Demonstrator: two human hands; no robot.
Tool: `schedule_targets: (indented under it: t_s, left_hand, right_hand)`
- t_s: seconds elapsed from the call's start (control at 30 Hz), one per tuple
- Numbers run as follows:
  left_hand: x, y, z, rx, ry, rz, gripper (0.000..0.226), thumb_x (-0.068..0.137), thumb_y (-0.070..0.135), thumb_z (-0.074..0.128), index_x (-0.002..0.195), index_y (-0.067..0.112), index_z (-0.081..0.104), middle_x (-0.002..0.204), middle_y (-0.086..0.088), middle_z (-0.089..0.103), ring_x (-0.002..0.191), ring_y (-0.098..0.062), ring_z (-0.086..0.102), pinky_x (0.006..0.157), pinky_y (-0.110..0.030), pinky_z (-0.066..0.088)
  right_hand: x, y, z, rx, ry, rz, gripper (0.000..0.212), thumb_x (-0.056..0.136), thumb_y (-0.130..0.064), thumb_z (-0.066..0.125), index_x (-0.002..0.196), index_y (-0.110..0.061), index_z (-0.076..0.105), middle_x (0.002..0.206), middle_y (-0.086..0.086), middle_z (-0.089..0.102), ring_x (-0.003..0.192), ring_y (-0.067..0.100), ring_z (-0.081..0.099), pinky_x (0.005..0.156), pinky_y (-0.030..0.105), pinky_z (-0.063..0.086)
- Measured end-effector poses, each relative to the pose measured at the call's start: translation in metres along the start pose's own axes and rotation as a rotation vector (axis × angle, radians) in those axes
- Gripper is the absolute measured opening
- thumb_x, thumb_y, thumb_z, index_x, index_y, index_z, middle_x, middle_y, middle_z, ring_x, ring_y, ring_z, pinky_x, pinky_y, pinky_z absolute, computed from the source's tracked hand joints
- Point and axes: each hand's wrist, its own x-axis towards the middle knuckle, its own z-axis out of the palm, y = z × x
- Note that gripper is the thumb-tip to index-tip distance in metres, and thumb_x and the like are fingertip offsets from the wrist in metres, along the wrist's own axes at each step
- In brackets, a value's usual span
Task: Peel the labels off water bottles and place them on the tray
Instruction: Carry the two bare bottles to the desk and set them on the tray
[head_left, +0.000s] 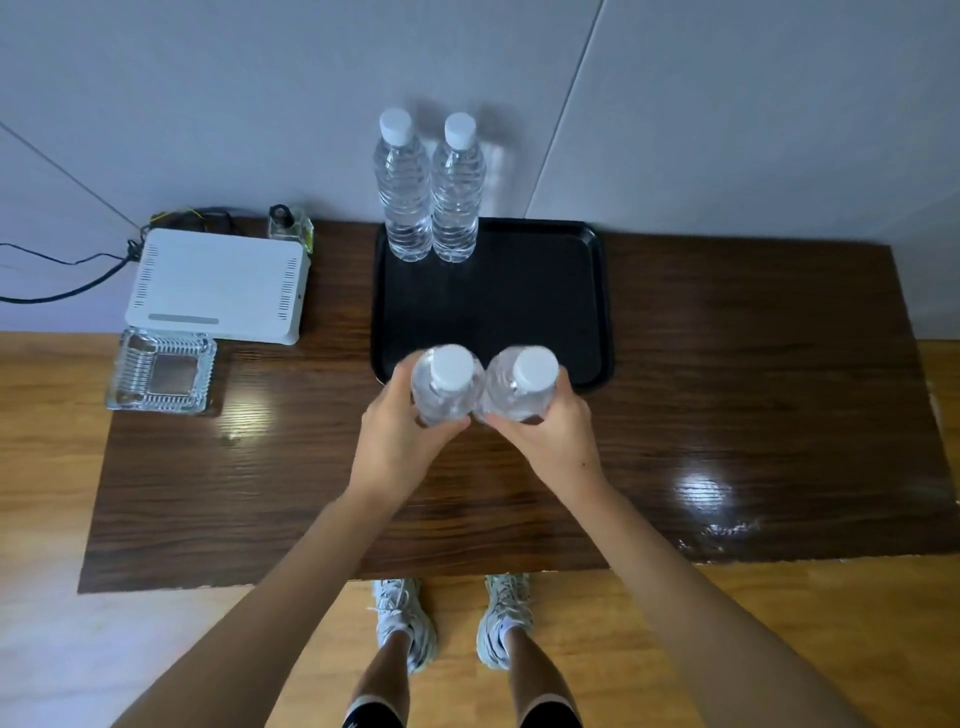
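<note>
My left hand (397, 441) grips a clear, white-capped water bottle (448, 387) and my right hand (550, 436) grips a second one (519, 387). Both bottles are upright, side by side and touching, over the near edge of the black tray (550, 306). No label shows on either one. Two more label-free bottles (402, 192) (457, 195) stand together at the tray's far left corner.
A white router (218, 286) with cables and a small glass bottle (291, 226) sit at the table's far left. A glass ashtray (161, 371) lies nearer on the left. The wall is right behind the dark wooden table (727, 389).
</note>
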Motion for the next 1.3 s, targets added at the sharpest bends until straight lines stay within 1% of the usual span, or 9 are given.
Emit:
schedule_targets:
  t_s: [0.07, 0.23, 0.33, 0.5, 0.67, 0.8, 1.0, 1.13, 1.3]
  left_hand:
    - [0.021, 0.011, -0.010, -0.011, 0.010, 0.034, 0.071, 0.073, 0.025, 0.081, 0.121, 0.050, 0.035, 0.112, 0.028, 0.054, 0.109, 0.000, 0.056, 0.089, -0.018, 0.046]
    - [0.069, 0.011, -0.022, -0.003, 0.026, 0.053, 0.074, 0.073, 0.022, 0.080, 0.135, 0.025, 0.039, 0.114, 0.018, 0.053, 0.109, -0.003, 0.052, 0.090, -0.020, 0.044]
    - [0.086, -0.002, -0.022, -0.015, 0.035, 0.001, 0.075, 0.073, 0.021, 0.079, 0.136, 0.026, 0.038, 0.114, 0.015, 0.055, 0.108, -0.007, 0.054, 0.093, -0.027, 0.046]
    - [0.100, -0.024, -0.016, -0.007, 0.063, -0.062, 0.075, 0.072, 0.018, 0.080, 0.135, 0.023, 0.039, 0.112, 0.014, 0.054, 0.106, -0.007, 0.052, 0.089, -0.026, 0.044]
    - [0.103, -0.036, -0.011, -0.043, 0.084, -0.048, 0.074, 0.073, 0.015, 0.079, 0.134, 0.022, 0.039, 0.120, 0.008, 0.055, 0.110, -0.008, 0.052, 0.088, -0.020, 0.044]
    - [0.104, -0.039, -0.008, -0.076, 0.089, -0.038, 0.074, 0.074, 0.013, 0.079, 0.135, 0.023, 0.038, 0.126, 0.006, 0.055, 0.117, -0.010, 0.052, 0.096, -0.025, 0.045]
    - [0.126, -0.035, -0.009, -0.090, 0.112, -0.016, 0.074, 0.074, 0.016, 0.079, 0.135, 0.024, 0.040, 0.121, 0.012, 0.056, 0.111, -0.003, 0.053, 0.083, -0.006, 0.043]
    - [0.147, -0.032, -0.012, -0.050, 0.120, 0.013, 0.076, 0.073, 0.017, 0.080, 0.136, 0.021, 0.039, 0.125, 0.007, 0.058, 0.112, -0.006, 0.053, 0.090, -0.020, 0.046]
    - [0.170, -0.023, -0.017, 0.009, 0.136, 0.033, 0.073, 0.073, 0.016, 0.079, 0.134, 0.016, 0.040, 0.123, 0.007, 0.056, 0.108, -0.004, 0.051, 0.087, -0.019, 0.039]
  right_hand:
    - [0.022, -0.012, 0.001, 0.025, 0.015, -0.017, 0.073, 0.068, -0.037, 0.083, 0.128, -0.014, 0.048, 0.116, -0.002, 0.066, 0.109, 0.011, 0.063, 0.087, 0.036, 0.056]
    - [0.065, -0.022, 0.020, 0.074, 0.047, -0.029, 0.074, 0.068, -0.028, 0.084, 0.129, -0.009, 0.047, 0.119, 0.001, 0.064, 0.110, 0.013, 0.062, 0.090, 0.034, 0.055]
    - [0.082, -0.018, 0.036, 0.084, 0.039, 0.002, 0.073, 0.068, -0.025, 0.084, 0.129, -0.011, 0.047, 0.116, -0.004, 0.063, 0.107, 0.011, 0.061, 0.091, 0.036, 0.055]
    - [0.095, -0.006, 0.051, 0.053, 0.028, -0.004, 0.072, 0.070, -0.029, 0.083, 0.129, -0.012, 0.047, 0.116, -0.001, 0.064, 0.103, 0.005, 0.057, 0.089, 0.030, 0.053]
    - [0.099, 0.002, 0.060, 0.099, 0.049, 0.025, 0.070, 0.071, -0.028, 0.083, 0.129, -0.016, 0.047, 0.105, -0.023, 0.055, 0.100, -0.006, 0.054, 0.087, 0.017, 0.048]
    - [0.099, 0.006, 0.066, 0.118, 0.069, 0.033, 0.070, 0.072, -0.029, 0.082, 0.130, -0.020, 0.045, 0.106, -0.026, 0.055, 0.100, -0.017, 0.054, 0.089, 0.016, 0.047]
    - [0.116, 0.001, 0.068, 0.148, 0.102, 0.014, 0.069, 0.073, -0.028, 0.081, 0.132, -0.022, 0.045, 0.115, -0.018, 0.057, 0.108, -0.001, 0.056, 0.095, 0.028, 0.050]
    - [0.139, -0.003, 0.067, 0.151, 0.087, 0.005, 0.072, 0.073, -0.024, 0.081, 0.134, -0.020, 0.043, 0.119, -0.012, 0.059, 0.108, 0.001, 0.056, 0.095, 0.025, 0.049]
    - [0.166, -0.007, 0.068, 0.117, 0.097, -0.004, 0.070, 0.072, -0.021, 0.080, 0.132, -0.019, 0.044, 0.118, -0.005, 0.063, 0.108, 0.009, 0.060, 0.093, 0.030, 0.051]
